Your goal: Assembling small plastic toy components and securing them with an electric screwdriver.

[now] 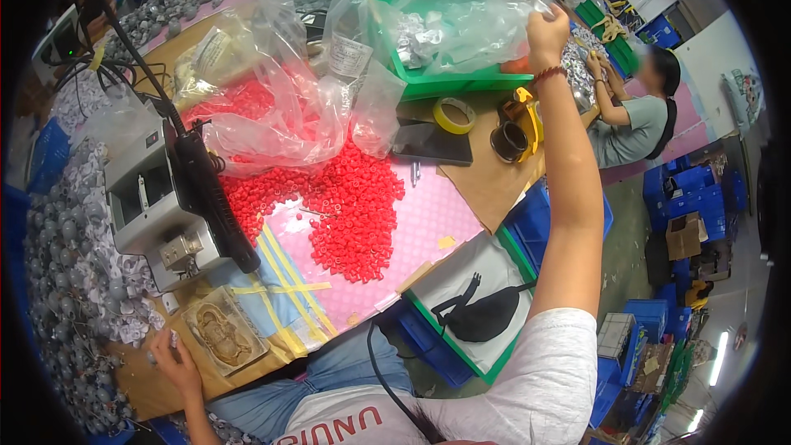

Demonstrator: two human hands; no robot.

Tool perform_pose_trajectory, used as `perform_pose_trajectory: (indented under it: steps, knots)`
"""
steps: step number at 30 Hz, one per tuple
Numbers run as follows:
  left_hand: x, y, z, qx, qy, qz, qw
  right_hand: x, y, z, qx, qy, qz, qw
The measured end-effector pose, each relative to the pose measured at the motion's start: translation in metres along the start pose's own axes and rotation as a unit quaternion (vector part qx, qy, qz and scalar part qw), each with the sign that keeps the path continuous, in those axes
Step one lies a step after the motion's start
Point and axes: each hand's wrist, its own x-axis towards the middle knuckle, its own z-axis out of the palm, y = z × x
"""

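My right hand (548, 37) is raised at the far right of the table, its fingers closed on the edge of a clear plastic bag (486, 12). That bag lies over a green tray (465, 84) with crumpled white pieces (418, 39) in it. Near the table's left front edge my left hand (177, 367) rests with its fingers apart. It is beside a heap of grey round parts with white pieces (82, 272), close to a block with a moulded brown relief (222, 331). Whether its fingertips touch a small white piece is hard to make out.
Red small parts (354, 222) spill from another clear bag (280, 128) onto the pink mat. A grey bench machine (152, 206) stands at left. Yellow tape (454, 115) and a dark phone-like slab (432, 143) lie mid-table. A co-worker (630, 119) sits at far right.
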Motion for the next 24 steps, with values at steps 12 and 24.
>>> perform_pose_trajectory:
  steps: [12,24]
  knots:
    - [-0.005,0.002,-0.005,-0.008,0.005,-0.011,1.0,-0.146,-0.032,-0.026,0.313,-0.054,0.196,0.928]
    - [-0.006,-0.003,-0.004,-0.035,0.012,-0.017,0.999,-0.108,-0.025,0.004,0.214,-0.12,0.282,0.927]
